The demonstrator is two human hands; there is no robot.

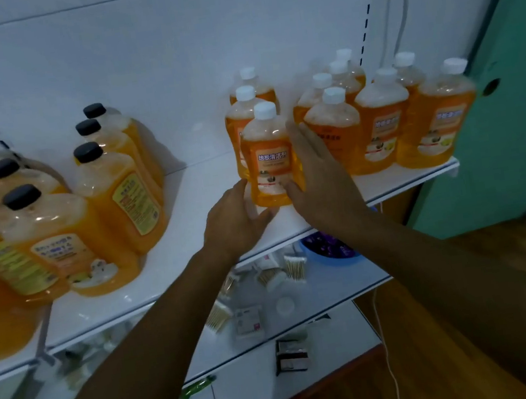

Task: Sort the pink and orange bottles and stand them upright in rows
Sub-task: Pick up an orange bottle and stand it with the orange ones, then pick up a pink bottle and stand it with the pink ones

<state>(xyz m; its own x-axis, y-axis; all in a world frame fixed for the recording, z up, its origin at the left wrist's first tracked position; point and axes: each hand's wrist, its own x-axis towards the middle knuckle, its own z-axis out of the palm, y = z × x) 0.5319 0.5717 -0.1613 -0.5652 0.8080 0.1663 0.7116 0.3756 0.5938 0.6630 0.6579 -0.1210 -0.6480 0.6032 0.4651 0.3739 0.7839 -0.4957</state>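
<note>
An orange bottle with a white cap [269,161] stands upright at the front of a short row on the white shelf [188,209]. My left hand [236,221] touches its lower left side, fingers loosely curved at the base. My right hand [317,174] lies flat against its right side with straight fingers. Two more white-capped orange bottles [243,107] stand behind it. To the right, several white-capped orange bottles [382,121] stand upright in rows. No pink bottle is in view.
Several larger orange bottles with black caps [117,182] stand at the shelf's left. The shelf below holds cotton-swab packs [295,267], a blue bowl [330,254] and small boxes. A green wall [513,116] borders the right.
</note>
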